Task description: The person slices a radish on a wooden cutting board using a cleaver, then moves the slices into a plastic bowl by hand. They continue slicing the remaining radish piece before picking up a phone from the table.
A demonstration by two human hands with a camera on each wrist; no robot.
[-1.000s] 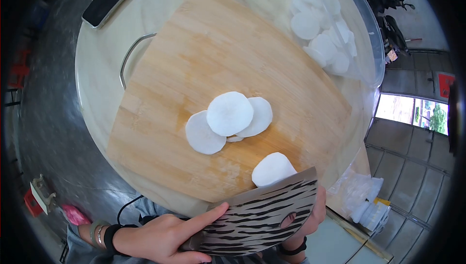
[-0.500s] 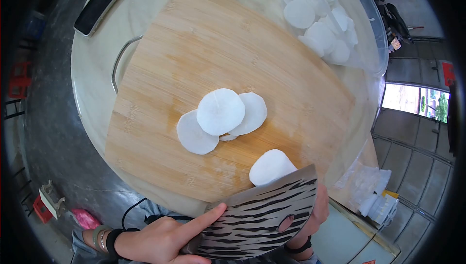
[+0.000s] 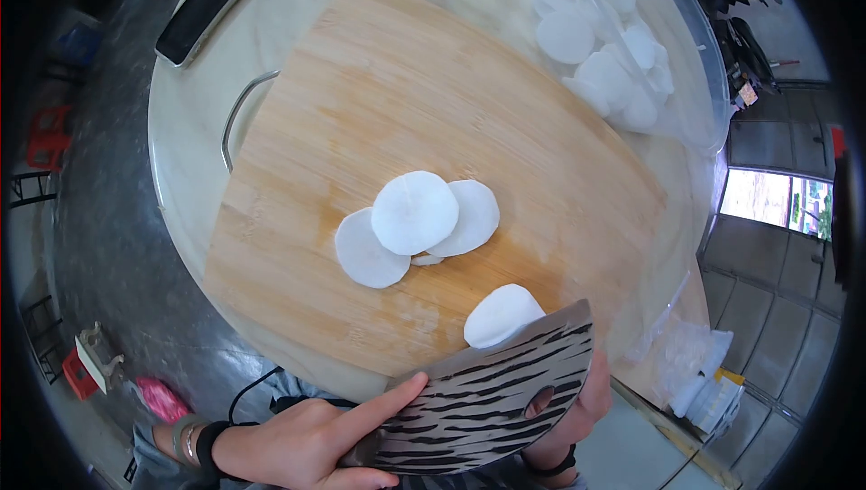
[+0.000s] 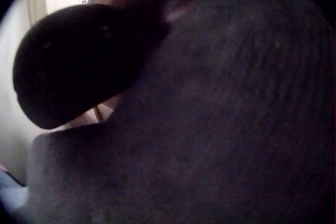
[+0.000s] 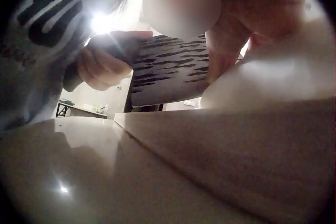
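Note:
My left hand [image 3: 302,440] grips the dark handle of a cleaver [image 3: 487,400], its index finger stretched along the striped blade. Against the blade's edge, at the front of the wooden cutting board [image 3: 433,102], lies a peeled white radish [image 3: 503,315], partly hidden by the steel. My right hand [image 3: 582,400] holds the radish from behind the blade, most of its fingers hidden. In the right wrist view the radish [image 5: 273,71] is a pale shape below that hand. Overlapping white slices [image 3: 415,213] lie mid-board. The left wrist view is mostly dark sleeve.
A clear plastic tub [image 3: 713,116] with several white slices stands at the back right. A black-handled object [image 3: 221,3] lies at the back left of the round table [image 3: 185,147]. A metal loop handle [image 3: 236,120] sticks out from the board. Plastic bags [image 3: 686,364] lie at right.
The cleaver blade has shifted slightly over the radish, so a little less of it shows. Both hands keep their hold; the head view sways slightly.

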